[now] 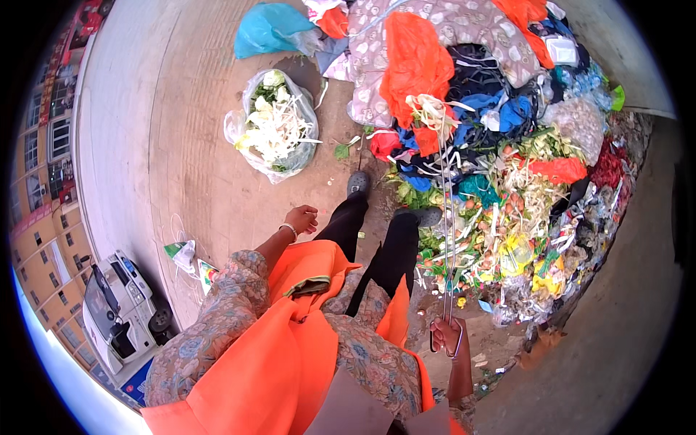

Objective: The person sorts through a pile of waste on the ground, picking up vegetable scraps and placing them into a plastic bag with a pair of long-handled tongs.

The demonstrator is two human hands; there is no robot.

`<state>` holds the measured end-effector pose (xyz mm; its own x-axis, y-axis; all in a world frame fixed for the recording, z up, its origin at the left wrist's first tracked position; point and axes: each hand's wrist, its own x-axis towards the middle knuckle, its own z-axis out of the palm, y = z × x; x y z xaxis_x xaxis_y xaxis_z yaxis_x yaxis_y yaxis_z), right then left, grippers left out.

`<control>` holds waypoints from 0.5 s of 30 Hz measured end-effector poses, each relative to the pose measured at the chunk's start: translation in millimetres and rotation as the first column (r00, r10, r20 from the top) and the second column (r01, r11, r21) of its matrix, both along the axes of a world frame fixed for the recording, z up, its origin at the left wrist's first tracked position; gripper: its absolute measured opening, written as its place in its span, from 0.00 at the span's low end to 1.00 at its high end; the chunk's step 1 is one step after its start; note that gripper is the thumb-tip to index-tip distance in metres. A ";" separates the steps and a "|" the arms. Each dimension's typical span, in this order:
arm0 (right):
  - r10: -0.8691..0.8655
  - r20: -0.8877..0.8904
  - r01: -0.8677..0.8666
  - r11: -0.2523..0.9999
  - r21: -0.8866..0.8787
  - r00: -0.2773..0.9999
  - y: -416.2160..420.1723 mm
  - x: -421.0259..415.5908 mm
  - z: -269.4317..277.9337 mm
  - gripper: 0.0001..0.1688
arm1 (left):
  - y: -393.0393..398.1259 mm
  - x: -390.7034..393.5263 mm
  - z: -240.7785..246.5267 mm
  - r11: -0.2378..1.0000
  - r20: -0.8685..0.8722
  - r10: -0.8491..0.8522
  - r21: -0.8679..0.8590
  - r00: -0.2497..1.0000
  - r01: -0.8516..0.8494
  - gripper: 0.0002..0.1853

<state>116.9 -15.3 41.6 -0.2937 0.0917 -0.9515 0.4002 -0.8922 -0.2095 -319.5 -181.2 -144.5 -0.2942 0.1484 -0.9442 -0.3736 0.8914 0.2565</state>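
My right hand [447,336] grips the handles of long metal tongs [447,234] that reach across the waste heap [522,212]. At the far tips is a clump of pale vegetable scraps [433,112], in front of an orange plastic bag [411,65]. Loosely curled, my left hand [302,219] hangs over the pavement with nothing visible in it; a bracelet circles its wrist. Ahead of it stands an open clear plastic bag [311,138] full of pale vegetable trimmings [277,128] and green leaves.
Behind the heap lies a patterned quilt [478,24]. A tied blue bag [272,30] rests at its left. One of my grey clogs [427,216] touches the heap's edge. Stray leaves [342,150] lie between bag and heap. A white truck [122,310] stands at far left.
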 end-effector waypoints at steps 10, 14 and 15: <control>0.876 0.000 -0.799 0.440 0.410 0.483 25.8 -266.2 -124.1 0.16 | -149.0 -44.0 16.1 0.928 -0.029 0.367 -0.052 0.930 -0.368 0.13; 0.932 0.363 -0.752 -0.244 0.613 -0.006 14.6 -342.8 -230.1 0.22 | -167.9 -47.7 24.0 0.892 -0.045 0.447 -0.055 0.893 -0.449 0.12; 0.919 0.393 -0.764 -0.241 0.599 0.019 13.7 -346.0 -241.7 0.22 | -168.9 -52.1 25.2 0.886 -0.056 0.458 -0.048 0.887 -0.461 0.12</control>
